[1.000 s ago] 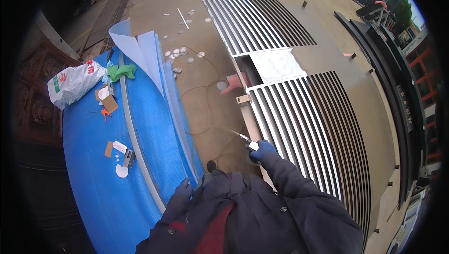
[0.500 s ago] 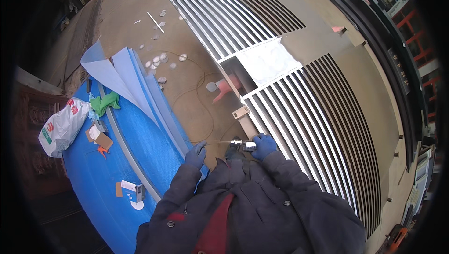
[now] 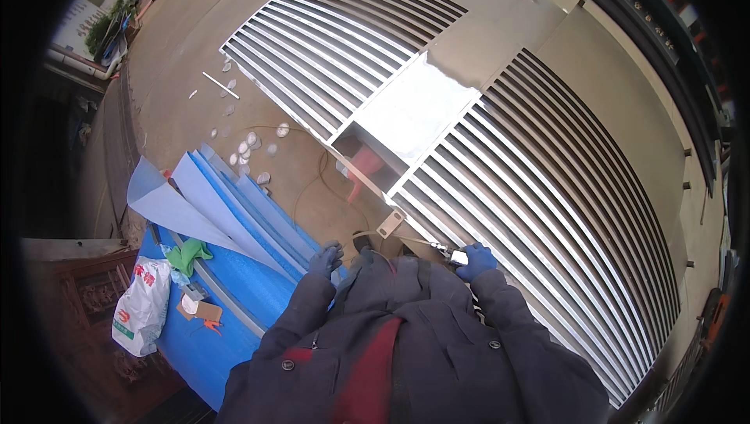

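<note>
In my blue-gloved right hand (image 3: 476, 261) is a small silver-and-white air tool (image 3: 451, 254) with a thin tan hose (image 3: 402, 239) at its end. The tool is beside the near edge of a large slatted metal panel (image 3: 500, 182); whether it touches the panel I cannot tell. My left hand (image 3: 325, 257), gloved in blue and dark grey, hovers by the edge of the blue sheets, fingers loosely bent and nothing visible in them. A slotted metal bracket (image 3: 391, 223) juts from the panel's near edge. Through the panel's opening shows a red object (image 3: 365, 166).
Blue sheeting (image 3: 203, 354) covers a surface at left, bearing a white printed bag (image 3: 144, 307), a green cloth (image 3: 190, 254) and an orange-handled tool (image 3: 212, 325). Round pale discs (image 3: 248, 143) and a white strip (image 3: 221, 85) lie on the floor. Dark beams (image 3: 664, 41) run along the right.
My view has turned, so the panel appears rotated. My right hand has carried the air tool rightward, toward the panel. My left hand is now apart from the hose, which earlier reached its fingertips.
</note>
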The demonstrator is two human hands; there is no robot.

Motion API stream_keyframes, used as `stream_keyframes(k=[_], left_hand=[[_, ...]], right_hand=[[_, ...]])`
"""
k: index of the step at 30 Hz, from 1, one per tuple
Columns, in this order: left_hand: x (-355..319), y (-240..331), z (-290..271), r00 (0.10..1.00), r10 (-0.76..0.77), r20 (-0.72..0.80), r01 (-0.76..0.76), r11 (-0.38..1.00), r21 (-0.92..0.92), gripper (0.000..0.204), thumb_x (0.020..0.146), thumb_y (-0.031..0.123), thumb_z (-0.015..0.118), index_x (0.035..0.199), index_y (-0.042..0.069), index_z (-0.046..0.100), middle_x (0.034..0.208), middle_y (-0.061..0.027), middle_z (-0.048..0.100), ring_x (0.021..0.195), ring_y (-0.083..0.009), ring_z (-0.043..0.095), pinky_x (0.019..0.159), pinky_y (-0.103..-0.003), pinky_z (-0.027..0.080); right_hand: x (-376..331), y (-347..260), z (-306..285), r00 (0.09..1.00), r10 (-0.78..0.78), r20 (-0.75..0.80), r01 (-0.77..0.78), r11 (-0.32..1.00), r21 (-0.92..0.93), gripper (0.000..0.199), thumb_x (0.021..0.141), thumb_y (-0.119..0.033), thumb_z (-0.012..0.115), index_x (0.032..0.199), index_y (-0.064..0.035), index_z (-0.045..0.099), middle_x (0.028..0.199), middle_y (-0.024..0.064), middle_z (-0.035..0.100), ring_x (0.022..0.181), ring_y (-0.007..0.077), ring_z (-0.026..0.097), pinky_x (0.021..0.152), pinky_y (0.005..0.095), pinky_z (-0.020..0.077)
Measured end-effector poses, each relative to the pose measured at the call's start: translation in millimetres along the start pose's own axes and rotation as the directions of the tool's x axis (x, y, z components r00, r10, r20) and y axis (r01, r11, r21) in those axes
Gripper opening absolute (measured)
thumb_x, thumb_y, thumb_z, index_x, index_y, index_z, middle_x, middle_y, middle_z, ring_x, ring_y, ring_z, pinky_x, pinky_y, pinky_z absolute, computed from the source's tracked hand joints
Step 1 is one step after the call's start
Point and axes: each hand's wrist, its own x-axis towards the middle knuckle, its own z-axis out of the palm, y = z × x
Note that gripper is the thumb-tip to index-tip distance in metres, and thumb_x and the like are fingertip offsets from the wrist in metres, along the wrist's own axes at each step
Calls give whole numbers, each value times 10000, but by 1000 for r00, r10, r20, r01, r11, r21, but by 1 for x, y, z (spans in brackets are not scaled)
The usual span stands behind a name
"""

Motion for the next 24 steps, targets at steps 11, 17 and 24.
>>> stream_keyframes(k=[11, 17, 24], left_hand=[[161, 93, 70, 957, -291, -11, 284, 939, -195, 498, 1014, 416, 613, 1350, 73, 479, 1185, -109, 599, 1053, -287, 598, 870, -457, 530], [290, 93, 24, 864, -293, 410, 364, 925, -106, 527, 1031, 464, 581, 1422, 117, 514, 1416, -115, 601, 1316, -343, 561, 1074, -539, 473], [316, 137, 72, 763, -519, 385, 612, 771, -174, 376, 1009, 469, 607, 1128, 115, 656, 1152, -92, 693, 1097, -306, 660, 999, -506, 524]], right_hand=[[-14, -14, 37, 979, 194, -64, -185, 974, 130, 507, 649, -492, 890, 1072, -242, 767, 1126, 83, 674, 1084, 353, 648, 923, 491, 554], [-23, -73, 55, 944, 326, 52, -330, 936, 127, 634, 679, -526, 862, 1174, -153, 729, 1253, 154, 657, 1157, 385, 623, 970, 512, 536], [-21, -126, 87, 839, 484, 251, -524, 842, 127, 508, 828, -511, 789, 1249, -234, 723, 1289, 131, 660, 1218, 390, 625, 1036, 492, 510]])
